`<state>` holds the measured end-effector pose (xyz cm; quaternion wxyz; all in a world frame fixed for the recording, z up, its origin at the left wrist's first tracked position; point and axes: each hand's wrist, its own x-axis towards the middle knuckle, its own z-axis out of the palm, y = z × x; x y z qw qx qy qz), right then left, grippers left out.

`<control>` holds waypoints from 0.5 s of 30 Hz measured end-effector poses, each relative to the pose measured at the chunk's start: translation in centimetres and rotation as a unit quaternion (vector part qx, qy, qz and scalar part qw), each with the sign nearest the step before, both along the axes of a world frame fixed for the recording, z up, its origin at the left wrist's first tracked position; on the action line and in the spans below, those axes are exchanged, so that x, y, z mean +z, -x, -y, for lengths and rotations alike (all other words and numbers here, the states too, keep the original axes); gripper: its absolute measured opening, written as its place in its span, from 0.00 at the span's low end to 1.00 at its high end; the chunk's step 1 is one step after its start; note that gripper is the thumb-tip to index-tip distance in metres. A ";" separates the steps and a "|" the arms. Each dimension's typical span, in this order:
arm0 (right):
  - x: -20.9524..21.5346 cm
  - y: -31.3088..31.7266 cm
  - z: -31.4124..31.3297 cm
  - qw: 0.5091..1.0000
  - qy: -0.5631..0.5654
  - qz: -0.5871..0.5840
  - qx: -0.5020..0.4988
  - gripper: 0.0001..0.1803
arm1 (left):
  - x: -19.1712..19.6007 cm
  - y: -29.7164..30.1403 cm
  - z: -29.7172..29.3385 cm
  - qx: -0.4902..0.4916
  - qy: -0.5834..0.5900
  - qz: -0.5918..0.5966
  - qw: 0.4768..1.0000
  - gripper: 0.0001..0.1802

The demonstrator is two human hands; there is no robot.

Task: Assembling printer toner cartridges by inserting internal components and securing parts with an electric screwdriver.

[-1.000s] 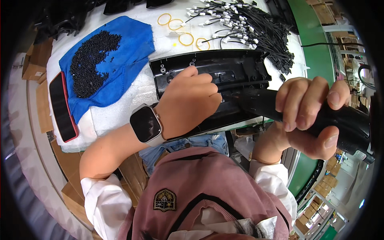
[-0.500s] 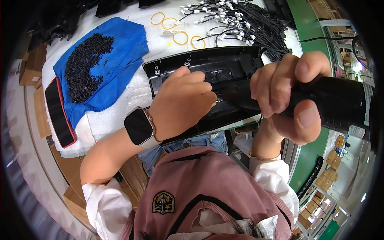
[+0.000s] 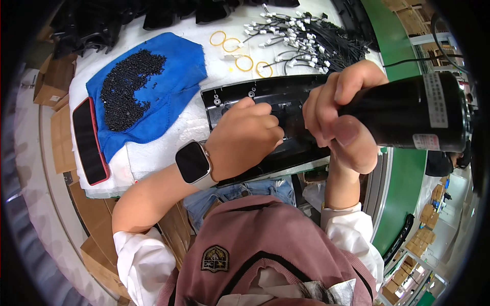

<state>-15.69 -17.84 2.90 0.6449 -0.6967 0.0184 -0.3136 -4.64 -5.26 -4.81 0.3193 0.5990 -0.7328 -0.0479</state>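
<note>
A long black plastic panel lies on the table before me, hollow side up, with small round bosses at its far left corner. My left hand is closed over the panel's left half. Its fingers curl under, and whatever they pinch is hidden. A smartwatch is on that wrist. My right hand is wrapped round a thick black electric screwdriver with pale labels, held above the panel's right end. The screwdriver's wide end points right, and its tip is hidden behind my fingers.
Left of the panel, a blue cloth carries a heap of small black screws. A red-edged phone lies beside it. Yellow rings and a bundle of black cables with white connectors are beyond. Black parts sit far left.
My right hand and the screwdriver have shifted left, and its wide end has swung up. My left hand stays closed over the panel. The whole view has shifted slightly.
</note>
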 end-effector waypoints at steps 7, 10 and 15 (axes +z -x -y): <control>0.3 0.6 -2.2 0.997 -0.045 0.054 0.016 0.18 | 0.0 -0.3 -0.6 0.010 0.012 0.071 0.997 0.01; 0.5 2.1 -0.7 0.984 -0.092 0.134 0.073 0.22 | 0.9 -2.2 -1.1 -0.037 0.025 0.023 0.999 0.06; 1.4 5.1 0.4 0.977 -0.050 0.190 0.084 0.23 | 3.7 -8.2 -3.1 0.317 0.134 0.080 0.935 0.04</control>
